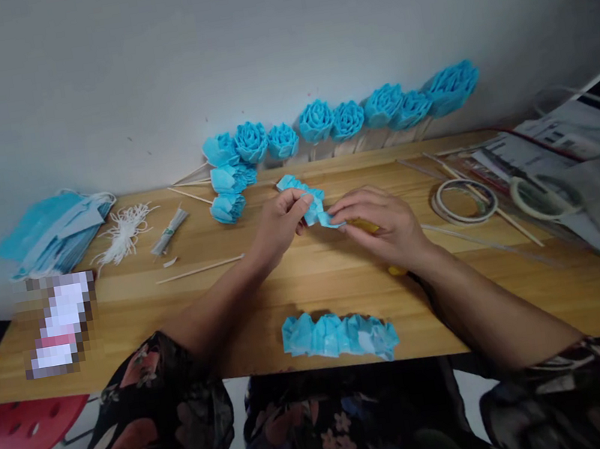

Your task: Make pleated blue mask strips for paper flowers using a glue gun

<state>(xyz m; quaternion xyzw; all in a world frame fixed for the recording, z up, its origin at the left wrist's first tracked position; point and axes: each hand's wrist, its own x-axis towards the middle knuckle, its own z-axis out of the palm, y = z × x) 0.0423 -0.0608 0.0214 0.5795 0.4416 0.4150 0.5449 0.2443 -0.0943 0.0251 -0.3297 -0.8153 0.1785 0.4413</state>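
Observation:
Both my hands meet over the middle of the wooden table [309,284]. My left hand [279,225] pinches the upper end of a folded light-blue fabric strip [304,199]. The lower end of the same strip is gripped by my right hand [378,226], its fingers curled closed, with something yellow showing under the palm. A second pleated blue strip [339,334] lies at the near table edge in front of me.
Several blue fabric roses [337,118] lean along the wall. A stack of blue face masks [54,233], white elastic loops [124,233] and thin wooden sticks [200,270] lie left. Tape rolls [464,200] and papers [579,157] lie right. A red stool [31,435] stands below left.

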